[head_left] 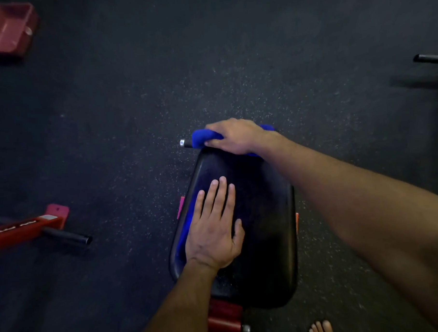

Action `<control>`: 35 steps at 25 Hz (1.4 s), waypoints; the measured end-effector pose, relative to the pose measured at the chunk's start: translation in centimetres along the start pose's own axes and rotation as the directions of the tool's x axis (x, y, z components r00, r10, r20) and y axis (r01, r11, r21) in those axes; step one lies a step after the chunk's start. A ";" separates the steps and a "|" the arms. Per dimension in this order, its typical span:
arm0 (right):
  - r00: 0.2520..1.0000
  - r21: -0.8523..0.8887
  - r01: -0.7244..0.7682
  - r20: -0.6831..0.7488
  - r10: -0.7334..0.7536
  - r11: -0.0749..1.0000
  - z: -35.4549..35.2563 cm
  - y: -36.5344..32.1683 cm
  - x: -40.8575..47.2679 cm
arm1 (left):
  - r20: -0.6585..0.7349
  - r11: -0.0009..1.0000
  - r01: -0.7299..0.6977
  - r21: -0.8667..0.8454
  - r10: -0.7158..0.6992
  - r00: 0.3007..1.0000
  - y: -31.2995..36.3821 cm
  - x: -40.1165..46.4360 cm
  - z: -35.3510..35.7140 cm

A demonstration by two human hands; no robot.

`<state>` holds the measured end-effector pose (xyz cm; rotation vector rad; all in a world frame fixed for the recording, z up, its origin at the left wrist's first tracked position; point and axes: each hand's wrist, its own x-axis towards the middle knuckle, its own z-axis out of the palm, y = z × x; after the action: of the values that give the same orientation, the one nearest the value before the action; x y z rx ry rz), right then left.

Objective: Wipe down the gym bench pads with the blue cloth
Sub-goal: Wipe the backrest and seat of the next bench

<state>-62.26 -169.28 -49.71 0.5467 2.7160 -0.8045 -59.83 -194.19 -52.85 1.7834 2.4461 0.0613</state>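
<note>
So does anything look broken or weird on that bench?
Nothing looks broken. The black pad seems whole. The left hand lies flat on it, and the right hand holds the blue cloth at its far edge.

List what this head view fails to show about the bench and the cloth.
- Blue cloth: mostly covered by the right hand, so its size and folds are hidden.
- Bar at the pad's far end: wrapped by cloth, only its tip shows.
- Bench pad: partly under the left hand.
- Red frame: cut off by the bottom edge.
</note>
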 end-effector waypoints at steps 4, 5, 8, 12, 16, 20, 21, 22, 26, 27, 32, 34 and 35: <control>0.963 0.031 -0.109 -0.246 0.113 0.994 1.8 4.5 -6.5 | -0.039 1.000 -0.005 -0.003 0.004 0.999 -0.1 -0.1 0.3; 0.929 0.161 -0.157 -0.312 0.201 0.974 2.9 5.5 -8.9 | -0.041 1.000 -0.005 0.000 0.005 0.999 0.0 -0.1 0.4; 0.823 0.598 -0.187 -0.337 0.457 0.779 6.5 5.3 -16.0 | -0.047 1.000 -0.005 -0.004 0.005 0.999 0.1 -0.1 0.3; 0.843 0.665 -0.234 -0.224 0.488 0.709 10.3 1.9 -22.5 | -0.066 0.999 0.004 -0.037 -0.006 0.998 0.3 -0.1 0.2; 0.806 0.732 -0.241 -0.215 0.552 0.637 10.7 0.8 -23.6 | -0.089 0.999 0.010 -0.049 -0.014 0.996 0.4 -0.4 0.2; 0.600 0.862 -0.220 -0.250 0.760 0.457 11.1 -0.6 -26.6 | -0.110 0.999 0.009 -0.053 -0.015 0.994 0.4 -0.5 0.5; 0.522 0.938 -0.187 -0.155 0.839 0.290 12.1 -1.8 -28.2 | -0.112 0.999 0.014 -0.049 -0.019 0.994 0.4 -0.5 0.4; 0.451 0.986 -0.134 -0.025 0.892 0.095 13.4 -3.2 -29.9 | -0.109 0.999 0.017 -0.046 -0.022 0.994 0.4 -0.6 0.2; 0.195 0.941 0.025 0.327 0.925 -0.338 17.6 -10.1 -32.6 | -0.081 0.999 0.019 -0.041 -0.022 0.996 0.5 -0.8 -0.2; 0.153 0.921 0.053 0.374 0.915 -0.385 17.9 -11.8 -32.1 | -0.079 0.999 0.022 -0.042 -0.025 0.997 0.5 -0.8 -0.2; 0.066 0.834 0.178 0.520 0.852 -0.522 18.2 -15.0 -28.8 | -0.064 0.999 0.028 -0.032 -0.030 0.998 0.5 -0.8 0.0; 0.057 0.757 0.244 0.612 0.789 -0.606 18.1 -15.3 -28.1 | -0.061 0.999 0.030 -0.020 -0.031 0.998 0.3 -0.7 -0.1; 0.058 0.720 0.285 0.646 0.761 -0.633 18.0 -15.9 -27.6 | -0.058 0.999 0.031 -0.019 -0.032 0.998 0.2 -0.6 -0.2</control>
<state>-41.79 -199.55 -47.42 3.0103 -0.2340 -2.2102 -59.48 -194.74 -52.63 1.7600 2.5039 0.1334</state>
